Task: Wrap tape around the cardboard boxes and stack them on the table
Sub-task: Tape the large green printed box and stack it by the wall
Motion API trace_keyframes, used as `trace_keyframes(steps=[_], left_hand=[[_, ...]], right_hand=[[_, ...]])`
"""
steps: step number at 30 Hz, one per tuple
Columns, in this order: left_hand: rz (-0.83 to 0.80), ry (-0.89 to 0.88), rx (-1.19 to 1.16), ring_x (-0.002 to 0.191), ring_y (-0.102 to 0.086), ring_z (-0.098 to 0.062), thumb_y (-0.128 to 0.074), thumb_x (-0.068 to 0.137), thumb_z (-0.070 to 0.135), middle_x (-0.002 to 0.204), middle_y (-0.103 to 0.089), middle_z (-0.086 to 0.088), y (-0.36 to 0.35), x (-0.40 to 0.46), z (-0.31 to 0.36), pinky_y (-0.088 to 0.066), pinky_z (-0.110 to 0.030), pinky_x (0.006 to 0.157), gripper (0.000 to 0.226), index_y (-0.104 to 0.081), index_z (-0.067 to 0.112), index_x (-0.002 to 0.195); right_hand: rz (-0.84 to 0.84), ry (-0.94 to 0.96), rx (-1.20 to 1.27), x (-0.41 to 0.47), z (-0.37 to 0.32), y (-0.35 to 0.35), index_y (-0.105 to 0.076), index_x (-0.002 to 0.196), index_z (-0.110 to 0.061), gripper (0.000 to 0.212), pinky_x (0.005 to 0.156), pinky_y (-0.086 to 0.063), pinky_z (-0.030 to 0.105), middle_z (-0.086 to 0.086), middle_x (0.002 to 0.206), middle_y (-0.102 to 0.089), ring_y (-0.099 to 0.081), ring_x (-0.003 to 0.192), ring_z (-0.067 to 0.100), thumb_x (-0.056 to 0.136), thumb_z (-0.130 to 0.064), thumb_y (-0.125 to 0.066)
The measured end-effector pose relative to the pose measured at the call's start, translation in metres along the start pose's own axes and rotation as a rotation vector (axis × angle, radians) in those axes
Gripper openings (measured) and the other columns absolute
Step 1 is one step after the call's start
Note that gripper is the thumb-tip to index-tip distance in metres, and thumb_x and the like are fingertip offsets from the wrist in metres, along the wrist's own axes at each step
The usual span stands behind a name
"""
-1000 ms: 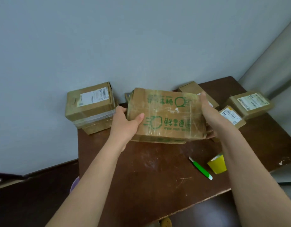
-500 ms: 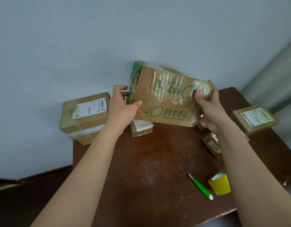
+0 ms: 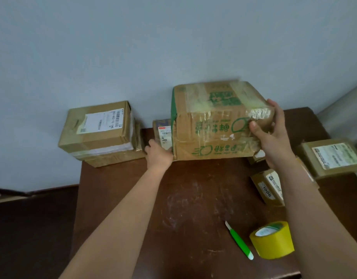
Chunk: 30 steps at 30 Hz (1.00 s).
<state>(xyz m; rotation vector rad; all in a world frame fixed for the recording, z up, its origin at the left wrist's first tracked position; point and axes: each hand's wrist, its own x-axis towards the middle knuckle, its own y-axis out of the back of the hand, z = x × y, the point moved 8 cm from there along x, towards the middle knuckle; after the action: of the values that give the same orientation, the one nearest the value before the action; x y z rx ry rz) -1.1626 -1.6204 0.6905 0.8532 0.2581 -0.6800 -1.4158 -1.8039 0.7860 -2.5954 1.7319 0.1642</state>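
A large taped cardboard box with green print (image 3: 217,121) stands at the back of the brown table (image 3: 193,198), against the wall. My right hand (image 3: 274,137) grips its upper right corner, thumb on the front face. My left hand (image 3: 158,155) holds its lower left edge, fingers curled behind it. A small labelled box (image 3: 163,133) shows just behind that edge, partly hidden. At the table's back left corner a labelled box (image 3: 99,125) lies stacked on another. A roll of yellow tape (image 3: 273,239) sits at the front right.
A green and white cutter (image 3: 239,240) lies left of the tape roll. Small boxes (image 3: 270,188) and a labelled box (image 3: 332,158) sit along the right side. The wall runs close behind. The table's left edge drops to dark floor.
The large box went from being held over the table's middle, up and back toward the wall, and now sits low at the back. Both hands stayed on it.
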Motion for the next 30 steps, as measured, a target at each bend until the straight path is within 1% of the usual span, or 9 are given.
trace_keyframes(steps=[2, 5, 9, 11, 16, 20, 25, 28, 30], left_hand=[[-0.014, 0.005, 0.044, 0.125, -0.041, -0.043, -0.066, 0.088, 0.023, 0.142, -0.032, -0.019, -0.017, 0.008, -0.003, -0.04, -0.047, 0.102, 0.074, -0.023, 0.018, 0.148], [-0.039, -0.029, 0.09, 0.123, -0.043, -0.048, -0.067, 0.089, 0.022, 0.149, -0.02, -0.019, -0.038, 0.017, -0.004, -0.04, -0.048, 0.099, 0.089, -0.01, 0.044, 0.153], [0.007, -0.083, -0.12, 0.128, -0.045, -0.041, -0.066, 0.089, 0.014, 0.146, -0.033, -0.017, -0.045, 0.021, -0.002, -0.041, -0.041, 0.105, 0.067, -0.04, 0.035, 0.148], [0.016, -0.131, -0.163, 0.131, -0.045, -0.035, -0.075, 0.084, 0.012, 0.147, -0.036, -0.016, -0.039, 0.017, -0.002, -0.04, -0.041, 0.11, 0.069, -0.048, 0.03, 0.145], [0.126, -0.216, -0.171, 0.131, -0.046, -0.029, -0.08, 0.082, 0.019, 0.152, -0.034, -0.012, 0.004, -0.013, 0.01, -0.038, -0.039, 0.11, 0.074, -0.046, 0.034, 0.146], [0.311, -0.377, -0.029, 0.141, -0.035, -0.031, -0.077, 0.085, 0.024, 0.158, -0.027, -0.009, 0.059, -0.049, 0.045, -0.035, -0.046, 0.111, 0.074, -0.041, 0.042, 0.147], [0.498, -0.528, 0.055, 0.142, -0.033, -0.031, -0.075, 0.085, 0.023, 0.157, -0.027, -0.011, 0.131, -0.083, 0.084, -0.033, -0.046, 0.114, 0.073, -0.04, 0.04, 0.147], [0.518, -0.558, -0.058, 0.139, -0.038, -0.023, -0.076, 0.083, 0.023, 0.154, -0.03, -0.008, 0.163, -0.087, 0.089, -0.033, -0.037, 0.113, 0.073, -0.043, 0.04, 0.146], [0.51, -0.538, -0.135, 0.132, -0.045, -0.017, -0.078, 0.081, 0.024, 0.147, -0.038, -0.004, 0.175, -0.082, 0.086, -0.037, -0.033, 0.11, 0.074, -0.043, 0.043, 0.144]], right_hand=[[-0.008, 0.02, -0.015, 0.005, 0.002, 0.009, -0.035, 0.148, -0.036, 0.071, 0.093, -0.057, 0.049, 0.006, 0.143, -0.048, -0.058, 0.126, 0.023, 0.09, -0.014, -0.068], [-0.029, 0.054, -0.012, 0.007, 0.002, 0.016, -0.035, 0.148, -0.038, 0.077, 0.099, -0.053, 0.053, 0.007, 0.147, -0.047, -0.056, 0.129, 0.023, 0.082, -0.026, -0.072], [-0.032, 0.126, -0.074, 0.005, -0.008, 0.025, -0.039, 0.142, -0.05, 0.076, 0.101, -0.051, 0.054, 0.007, 0.15, -0.044, -0.052, 0.133, 0.024, 0.079, -0.043, -0.081], [-0.003, 0.165, -0.09, 0.0, -0.016, 0.033, -0.039, 0.142, -0.051, 0.077, 0.1, -0.053, 0.052, 0.009, 0.15, -0.044, -0.053, 0.132, 0.025, 0.077, -0.047, -0.08], [0.079, 0.249, -0.134, -0.009, -0.037, 0.053, -0.037, 0.143, -0.049, 0.069, 0.098, -0.054, 0.051, 0.009, 0.148, -0.04, -0.052, 0.131, 0.022, 0.089, -0.027, -0.073], [0.114, 0.235, -0.115, -0.01, -0.037, 0.055, -0.035, 0.148, -0.041, 0.07, 0.097, -0.055, 0.049, 0.005, 0.147, -0.042, -0.053, 0.129, 0.017, 0.094, -0.007, -0.065], [0.025, 0.204, -0.101, -0.011, -0.013, 0.014, -0.036, 0.147, -0.043, 0.071, 0.102, -0.051, 0.054, -0.003, 0.149, -0.042, -0.051, 0.133, 0.019, 0.092, -0.013, -0.069], [-0.05, 0.206, -0.078, -0.011, 0.008, -0.026, -0.035, 0.146, -0.04, 0.069, 0.103, -0.052, 0.04, 0.001, 0.152, -0.04, -0.049, 0.134, 0.018, 0.094, -0.009, -0.067], [-0.112, 0.153, -0.06, -0.009, 0.028, -0.054, -0.034, 0.146, -0.035, 0.069, 0.102, -0.051, 0.029, 0.0, 0.152, -0.038, -0.049, 0.132, 0.006, 0.094, -0.001, -0.064]])
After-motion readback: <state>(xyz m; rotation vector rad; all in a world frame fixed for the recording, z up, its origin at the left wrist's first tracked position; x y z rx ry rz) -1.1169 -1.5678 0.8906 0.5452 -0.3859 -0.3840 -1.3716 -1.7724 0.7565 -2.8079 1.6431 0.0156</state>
